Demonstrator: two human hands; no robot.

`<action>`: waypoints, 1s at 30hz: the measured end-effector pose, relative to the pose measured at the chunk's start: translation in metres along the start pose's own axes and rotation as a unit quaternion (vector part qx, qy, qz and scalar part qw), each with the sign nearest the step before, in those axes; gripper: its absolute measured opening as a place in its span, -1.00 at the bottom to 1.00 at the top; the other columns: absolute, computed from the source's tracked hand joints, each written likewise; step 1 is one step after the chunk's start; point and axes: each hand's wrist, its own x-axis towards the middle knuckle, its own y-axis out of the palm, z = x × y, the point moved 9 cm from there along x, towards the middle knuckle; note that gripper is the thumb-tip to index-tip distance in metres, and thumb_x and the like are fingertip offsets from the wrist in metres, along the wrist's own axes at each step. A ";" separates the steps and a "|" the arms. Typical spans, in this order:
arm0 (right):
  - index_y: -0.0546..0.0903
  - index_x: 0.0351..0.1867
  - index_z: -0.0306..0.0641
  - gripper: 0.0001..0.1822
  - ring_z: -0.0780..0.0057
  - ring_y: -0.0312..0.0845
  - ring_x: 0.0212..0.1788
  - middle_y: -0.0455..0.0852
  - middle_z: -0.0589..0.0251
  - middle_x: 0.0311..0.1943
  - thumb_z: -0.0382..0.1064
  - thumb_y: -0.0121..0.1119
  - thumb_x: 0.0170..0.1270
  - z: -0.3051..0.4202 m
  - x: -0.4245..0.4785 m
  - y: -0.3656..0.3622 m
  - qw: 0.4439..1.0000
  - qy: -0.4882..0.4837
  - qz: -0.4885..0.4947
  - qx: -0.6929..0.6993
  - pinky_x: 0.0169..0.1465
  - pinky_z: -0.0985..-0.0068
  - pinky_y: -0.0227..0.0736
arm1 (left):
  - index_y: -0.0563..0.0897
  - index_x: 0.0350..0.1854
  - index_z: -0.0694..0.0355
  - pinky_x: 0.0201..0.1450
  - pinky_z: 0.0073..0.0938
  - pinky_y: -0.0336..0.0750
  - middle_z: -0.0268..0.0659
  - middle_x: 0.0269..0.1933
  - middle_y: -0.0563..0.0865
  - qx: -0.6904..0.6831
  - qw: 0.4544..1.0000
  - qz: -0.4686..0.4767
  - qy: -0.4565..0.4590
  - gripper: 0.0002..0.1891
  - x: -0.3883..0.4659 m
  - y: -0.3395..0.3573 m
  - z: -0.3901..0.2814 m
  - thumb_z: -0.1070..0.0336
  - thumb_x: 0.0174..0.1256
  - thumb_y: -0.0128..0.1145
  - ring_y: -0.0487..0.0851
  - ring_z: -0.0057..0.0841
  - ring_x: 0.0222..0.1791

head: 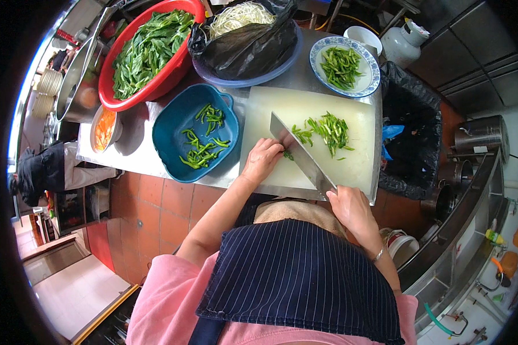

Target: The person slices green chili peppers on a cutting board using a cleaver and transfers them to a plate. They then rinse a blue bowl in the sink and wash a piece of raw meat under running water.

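Observation:
My right hand point(349, 205) is closed round the handle of a wide-bladed cleaver point(300, 151), which slants across a white cutting board point(358, 172). At the blade's left side my left hand point(265, 157) presses on green peppers point(288, 154), mostly hidden by fingers and blade. Right of the blade lies a heap of sliced green peppers point(331, 131). Whole green peppers point(200, 155) sit in a blue plastic basin point(168, 151) left of the board. More cut peppers point(341, 67) fill a blue-and-white patterned plate point(317, 54) at the board's upper right edge.
A red basin point(155, 97) of leafy greens and a purple-blue basin point(259, 81) with black plastic and bean sprouts stand behind. A bowl of orange shreds point(105, 129) is at left. A black-lined bin point(408, 151) adjoins the table's right. Another person point(43, 168) stands far left.

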 end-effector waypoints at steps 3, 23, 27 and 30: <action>0.62 -0.45 -0.48 -0.68 -0.24 0.60 -0.37 0.63 -0.29 -0.50 -0.19 0.16 0.28 -0.001 0.015 0.011 0.999 0.026 0.029 0.035 -0.22 0.06 0.52 | 0.61 -0.31 0.21 -0.06 -0.29 0.51 -0.26 -0.22 0.64 -0.007 1.000 0.009 0.002 -0.84 0.003 0.003 0.002 0.46 0.04 0.28 0.56 -0.21 -0.16; 0.62 -0.49 -0.40 -0.72 -0.17 0.61 -0.43 0.63 -0.22 -0.54 -0.20 0.16 0.28 0.010 0.004 0.007 0.999 -0.020 -0.012 -0.028 -0.27 0.06 0.53 | 0.63 -0.17 0.17 -0.02 -0.27 0.50 -0.24 -0.09 0.65 0.000 0.999 0.017 -0.033 -0.79 -0.010 0.002 0.010 0.46 0.11 0.23 0.57 -0.18 -0.09; 0.62 -0.49 -0.41 -0.72 -0.18 0.61 -0.43 0.63 -0.24 -0.53 -0.21 0.15 0.28 0.020 0.009 0.008 0.999 -0.038 -0.015 -0.025 -0.26 0.06 0.53 | 0.65 -0.23 0.18 -0.03 -0.26 0.50 -0.25 -0.14 0.65 -0.001 0.999 0.015 -0.041 -0.84 -0.010 0.003 0.011 0.47 0.11 0.22 0.56 -0.17 -0.10; 0.62 -0.48 -0.43 -0.70 -0.20 0.61 -0.42 0.63 -0.26 -0.52 -0.20 0.13 0.29 0.009 0.022 0.011 1.000 -0.017 -0.008 -0.014 -0.26 0.06 0.53 | 0.65 -0.25 0.18 -0.05 -0.26 0.50 -0.24 -0.18 0.64 0.011 0.999 0.022 -0.023 -0.85 -0.010 0.005 0.011 0.46 0.10 0.23 0.56 -0.18 -0.11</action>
